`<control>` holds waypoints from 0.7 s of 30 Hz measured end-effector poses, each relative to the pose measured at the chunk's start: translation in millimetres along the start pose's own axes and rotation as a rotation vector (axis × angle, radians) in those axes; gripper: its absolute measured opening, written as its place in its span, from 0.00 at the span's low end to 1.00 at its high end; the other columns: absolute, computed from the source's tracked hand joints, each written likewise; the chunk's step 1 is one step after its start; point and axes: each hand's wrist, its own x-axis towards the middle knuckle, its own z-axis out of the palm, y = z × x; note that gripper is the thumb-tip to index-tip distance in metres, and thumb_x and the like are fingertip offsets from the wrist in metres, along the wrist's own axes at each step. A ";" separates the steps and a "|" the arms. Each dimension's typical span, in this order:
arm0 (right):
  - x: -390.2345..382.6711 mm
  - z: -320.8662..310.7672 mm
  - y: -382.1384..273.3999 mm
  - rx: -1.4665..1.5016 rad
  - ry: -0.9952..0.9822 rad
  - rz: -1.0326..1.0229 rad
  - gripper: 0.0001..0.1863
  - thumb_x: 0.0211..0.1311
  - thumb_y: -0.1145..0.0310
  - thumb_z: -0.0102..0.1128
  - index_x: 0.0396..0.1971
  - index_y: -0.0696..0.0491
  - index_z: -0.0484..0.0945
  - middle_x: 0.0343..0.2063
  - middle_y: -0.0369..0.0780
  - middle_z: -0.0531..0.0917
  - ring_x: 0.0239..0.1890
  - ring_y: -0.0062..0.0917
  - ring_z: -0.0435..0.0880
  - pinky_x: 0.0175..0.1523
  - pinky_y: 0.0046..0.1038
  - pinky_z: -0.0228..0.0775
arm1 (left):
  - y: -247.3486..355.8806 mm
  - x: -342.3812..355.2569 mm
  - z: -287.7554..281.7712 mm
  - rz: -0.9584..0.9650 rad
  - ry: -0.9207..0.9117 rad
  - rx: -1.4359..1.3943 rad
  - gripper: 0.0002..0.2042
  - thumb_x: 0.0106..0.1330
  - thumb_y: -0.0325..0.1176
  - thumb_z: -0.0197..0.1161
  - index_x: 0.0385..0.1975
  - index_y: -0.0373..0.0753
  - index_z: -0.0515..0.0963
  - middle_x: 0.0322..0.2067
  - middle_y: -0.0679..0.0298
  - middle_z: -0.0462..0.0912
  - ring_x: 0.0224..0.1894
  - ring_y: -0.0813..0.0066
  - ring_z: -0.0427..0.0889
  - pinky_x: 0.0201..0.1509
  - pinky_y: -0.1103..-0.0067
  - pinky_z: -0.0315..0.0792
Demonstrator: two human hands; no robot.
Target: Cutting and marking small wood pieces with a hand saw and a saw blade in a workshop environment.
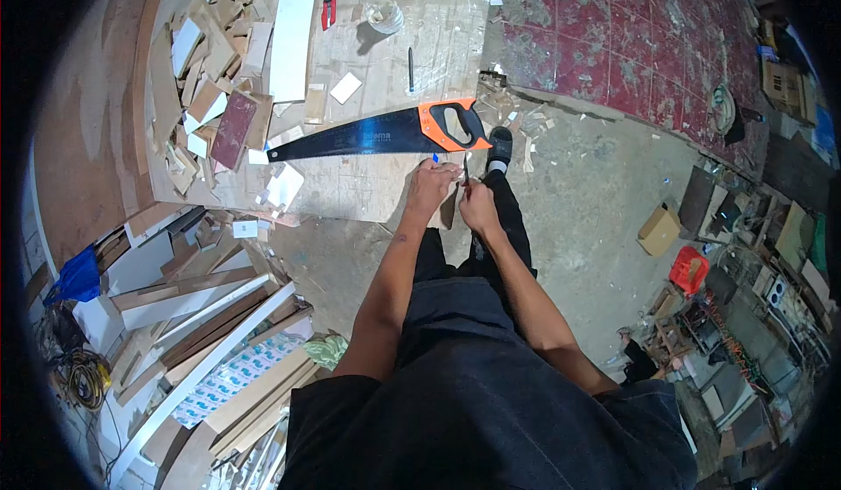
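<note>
My right hand (478, 209) is closed in a fist round a slim dark tool (466, 168) that points away from me; its exact kind is hard to make out. Close beside it, my left hand (430, 185) has its fingers drawn together near the tool's tip. Whatever those fingers hold is too small to name. Between the wrists shows a narrow brown piece (448, 210), perhaps wood. Just beyond both hands a handsaw (368, 133) with an orange and black handle lies flat on the wooden work surface (350, 190), blade toward the left.
On the surface lie a red utility knife (329, 1), a pale cup (384, 19), a thin dark rod (410, 68) and a long white board (294, 30). Wood offcuts (210, 43) pile up at left. Stacked boards (210, 350) stand lower left; a red container (689, 269) sits right.
</note>
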 end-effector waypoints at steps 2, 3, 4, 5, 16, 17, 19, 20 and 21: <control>10.1 -0.6 2.4 -0.067 -0.003 -0.080 0.11 0.58 0.76 0.52 0.38 0.66 0.78 0.32 0.62 0.81 0.43 0.58 0.81 0.47 0.47 0.72 | 2.3 -0.9 -0.3 0.010 0.015 0.012 0.16 0.52 0.19 0.62 0.36 0.48 0.88 0.42 0.72 0.88 0.35 0.67 0.81 0.44 0.75 0.78; 6.0 -1.4 6.4 -0.068 -0.001 -0.080 0.11 0.58 0.76 0.52 0.38 0.66 0.78 0.32 0.62 0.81 0.43 0.58 0.81 0.47 0.47 0.72 | 4.2 -2.5 0.1 0.012 0.015 0.010 0.16 0.52 0.19 0.62 0.36 0.48 0.88 0.42 0.72 0.88 0.35 0.67 0.81 0.44 0.75 0.78; 1.7 -2.1 7.3 -0.079 -0.007 -0.097 0.12 0.58 0.77 0.51 0.38 0.66 0.78 0.32 0.62 0.81 0.42 0.56 0.82 0.46 0.46 0.73 | 2.8 -2.9 0.2 0.022 0.025 0.009 0.16 0.52 0.19 0.63 0.36 0.48 0.88 0.42 0.72 0.88 0.35 0.67 0.81 0.43 0.75 0.79; 0.4 -2.1 7.5 -0.091 -0.014 -0.113 0.12 0.59 0.77 0.50 0.39 0.66 0.79 0.31 0.61 0.81 0.41 0.55 0.83 0.45 0.44 0.73 | 0.8 -2.5 0.5 0.031 0.035 0.007 0.15 0.52 0.19 0.63 0.35 0.48 0.88 0.42 0.72 0.88 0.34 0.67 0.80 0.42 0.75 0.79; 3.9 3.2 8.2 -0.148 0.063 -0.136 0.10 0.55 0.78 0.51 0.35 0.67 0.77 0.31 0.62 0.81 0.41 0.58 0.81 0.46 0.49 0.73 | 1.4 1.0 0.3 0.056 0.054 0.032 0.12 0.54 0.24 0.64 0.35 0.48 0.88 0.40 0.74 0.88 0.30 0.68 0.78 0.38 0.76 0.78; 11.0 1.1 7.0 -0.137 0.035 -0.119 0.10 0.55 0.78 0.52 0.35 0.66 0.77 0.32 0.62 0.81 0.42 0.58 0.80 0.47 0.50 0.73 | 3.3 1.2 0.4 0.035 0.021 0.029 0.11 0.56 0.24 0.62 0.34 0.47 0.88 0.41 0.75 0.88 0.31 0.67 0.78 0.41 0.75 0.77; 15.7 0.6 1.9 -0.141 0.009 -0.097 0.11 0.54 0.77 0.52 0.35 0.66 0.77 0.33 0.62 0.81 0.43 0.58 0.80 0.50 0.51 0.71 | 2.3 0.4 1.5 0.013 -0.001 0.016 0.11 0.57 0.24 0.59 0.33 0.45 0.88 0.42 0.75 0.88 0.32 0.68 0.78 0.43 0.76 0.75; 10.8 0.0 -0.3 -0.140 0.006 -0.100 0.11 0.54 0.77 0.52 0.35 0.66 0.77 0.33 0.62 0.81 0.43 0.58 0.80 0.50 0.51 0.71 | 0.5 -3.2 2.8 0.011 0.001 0.019 0.11 0.57 0.24 0.59 0.33 0.45 0.88 0.42 0.75 0.88 0.32 0.68 0.78 0.43 0.76 0.75; 0.6 -0.3 -1.2 -0.157 -0.004 -0.100 0.11 0.54 0.77 0.52 0.36 0.66 0.78 0.33 0.61 0.81 0.43 0.58 0.80 0.51 0.51 0.71 | -0.7 -8.3 3.9 0.016 0.017 0.022 0.11 0.57 0.23 0.59 0.33 0.45 0.88 0.42 0.75 0.88 0.31 0.69 0.78 0.43 0.76 0.74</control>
